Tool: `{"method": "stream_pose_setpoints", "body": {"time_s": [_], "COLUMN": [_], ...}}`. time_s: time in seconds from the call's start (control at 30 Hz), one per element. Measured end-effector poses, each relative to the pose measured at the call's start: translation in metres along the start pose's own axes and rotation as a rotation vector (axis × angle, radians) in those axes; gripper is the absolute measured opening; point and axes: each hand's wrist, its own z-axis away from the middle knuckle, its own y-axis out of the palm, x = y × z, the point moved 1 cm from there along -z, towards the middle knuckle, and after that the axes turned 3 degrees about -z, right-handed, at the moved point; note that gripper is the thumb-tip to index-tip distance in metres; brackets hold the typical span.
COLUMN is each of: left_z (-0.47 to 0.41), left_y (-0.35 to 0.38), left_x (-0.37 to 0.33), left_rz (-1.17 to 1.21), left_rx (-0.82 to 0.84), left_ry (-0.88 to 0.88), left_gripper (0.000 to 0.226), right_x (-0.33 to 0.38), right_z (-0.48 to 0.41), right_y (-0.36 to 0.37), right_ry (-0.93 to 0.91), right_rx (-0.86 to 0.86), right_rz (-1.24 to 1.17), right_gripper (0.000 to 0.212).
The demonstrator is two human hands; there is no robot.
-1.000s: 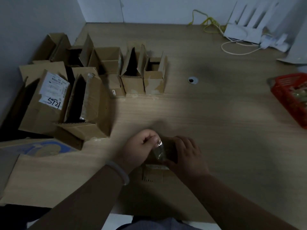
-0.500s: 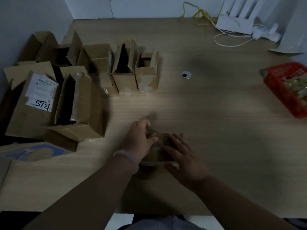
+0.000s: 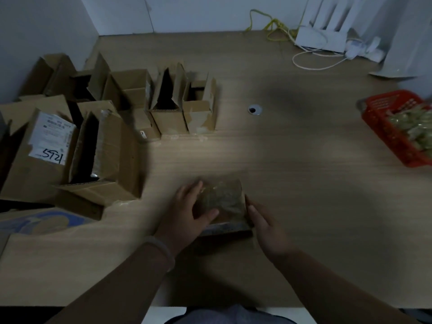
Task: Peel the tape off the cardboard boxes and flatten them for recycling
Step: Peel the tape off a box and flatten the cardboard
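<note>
A small cardboard box (image 3: 222,199) with shiny clear tape across its top sits on the wooden table (image 3: 304,183) near the front edge. My left hand (image 3: 187,211) grips its left side, thumb lying over the top face and fingers at the far left corner. My right hand (image 3: 264,223) holds the box's right side, fingers against the wall. Several opened cardboard boxes (image 3: 168,106) stand in a group at the left, one (image 3: 46,146) bearing a white shipping label.
A red basket (image 3: 383,134) holding crumpled tape sits at the right edge. A white router (image 3: 320,38) with white and yellow cables stands at the back right. A round cable hole (image 3: 254,110) lies mid-table. Flattened cardboard (image 3: 42,220) lies at front left.
The left hand earlier pinched a strip of clear tape above the box; now both hands grip the box's sides, and the box lies further from me with its taped top showing.
</note>
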Motion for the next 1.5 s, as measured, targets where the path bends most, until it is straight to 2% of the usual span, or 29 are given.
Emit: {"method": "stream_pose_setpoints", "body": {"time_s": [0.07,0.17,0.2,0.3,0.33,0.4,0.47,0.57,0.7,0.93,1.1,1.17,1.27,1.5], "left_z": [-0.001,-0.002,-0.002,-0.001,0.000,0.002,0.003,0.006,0.009,0.000,0.009,0.013,0.016,0.016], "left_y": [-0.003,-0.008,-0.008,-0.008,-0.006,-0.007,-0.007,-0.011,-0.014,-0.014,-0.024,-0.029,-0.035,-0.044], "left_x": [-0.003,-0.012,-0.016,-0.027,-0.027,-0.027,-0.022,-0.016,-0.012,-0.011,-0.015,-0.018,-0.015,-0.007], "left_rz": [0.149,0.359,0.400,0.305,0.311,0.390,0.451,0.310,0.377,0.493,0.319,0.181,-0.053,-0.069], "left_rx": [-0.055,0.002,0.020,-0.047,-0.032,0.055,0.044,-0.012,-0.002,-0.067,-0.096,-0.125,-0.181,-0.253], "left_ry": [-0.052,-0.173,-0.166,-0.043,-0.055,-0.130,-0.190,-0.206,-0.181,-0.228,-0.127,-0.018,0.096,0.101], "left_gripper": [0.069,0.056,0.053,0.029,0.022,0.016,0.020,0.055,0.075,0.048,0.038,0.029,0.029,0.012], "right_x": [0.010,0.026,0.030,0.034,0.033,0.029,0.026,0.025,0.025,0.026,0.025,0.025,0.024,0.026], "right_z": [-0.002,-0.004,-0.005,-0.009,-0.010,-0.011,-0.012,-0.013,-0.016,-0.015,-0.014,-0.015,-0.015,-0.010], "right_y": [-0.006,-0.012,-0.012,-0.005,-0.001,0.004,0.006,0.009,0.008,0.012,0.016,0.018,0.020,0.030], "right_ry": [-0.126,-0.389,-0.460,-0.611,-0.637,-0.641,-0.659,-0.705,-0.710,-0.682,-0.742,-0.762,-0.769,-0.789], "right_rx": [-0.030,-0.017,-0.020,0.011,0.038,0.082,0.083,0.078,0.092,0.099,0.069,0.046,0.039,0.068], "right_rz": [0.095,0.336,0.416,0.614,0.666,0.713,0.732,0.793,0.836,0.802,0.866,0.876,0.887,0.945], "right_gripper": [0.034,0.043,0.045,0.048,0.048,0.048,0.049,0.049,0.050,0.050,0.047,0.047,0.047,0.044]}}
